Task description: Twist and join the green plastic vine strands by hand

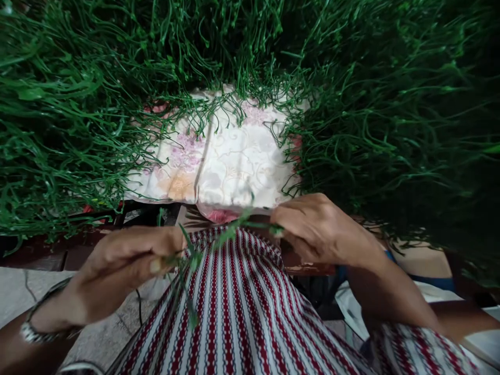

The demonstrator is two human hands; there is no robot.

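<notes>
Over my lap, my left hand (121,265) is closed, thumb against fingers, on a green sprig (194,260) with several thin, branching stems. Opposite it, my right hand (322,229) pinches the sprig's other end, its fingers curled inward. The sprig spans the gap between both hands and is smeared by motion. Beyond my hands, thick heaps of similar thin, stringy green stems (363,125) cover most of the table. Small tips show at many of their ends. I cannot tell whether they are real or artificial.
A white flowered tablecloth (242,161) shows between the heaps, and its near edge lies just past my hands. Striped red and white clothing (230,312) covers my lap. At the lower right are white cloth (355,307) and part of another person's arm (461,317).
</notes>
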